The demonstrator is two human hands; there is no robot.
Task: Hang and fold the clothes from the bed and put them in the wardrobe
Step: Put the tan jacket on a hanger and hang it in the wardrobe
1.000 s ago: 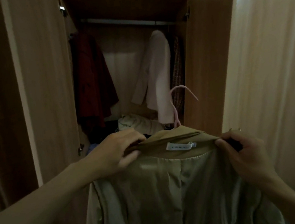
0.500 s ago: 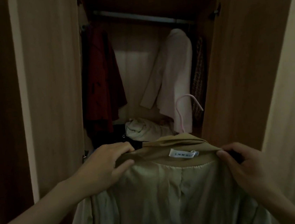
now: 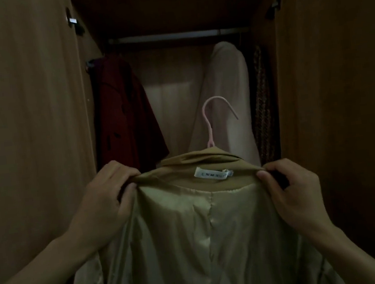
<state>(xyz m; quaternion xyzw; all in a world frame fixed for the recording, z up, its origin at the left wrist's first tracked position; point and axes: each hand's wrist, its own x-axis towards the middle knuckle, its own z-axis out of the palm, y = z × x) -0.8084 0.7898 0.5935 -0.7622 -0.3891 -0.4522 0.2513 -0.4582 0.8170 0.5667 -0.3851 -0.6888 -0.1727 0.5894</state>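
Left hand (image 3: 105, 201) and right hand (image 3: 292, 190) each pinch a shoulder of the coat (image 3: 199, 234) — fingers closed on fabric — hanger (image 3: 212, 120) hook free.

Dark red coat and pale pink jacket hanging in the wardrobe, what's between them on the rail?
Nothing hangs between the dark red coat and pale pink jacket on the rail; the head view shows only the wardrobe's back panel.

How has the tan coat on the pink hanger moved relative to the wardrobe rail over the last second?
Yes. The tan coat on its pink hanger has come closer to the wardrobe opening and now sits centred under the rail, its hook still below it, not yet hung.
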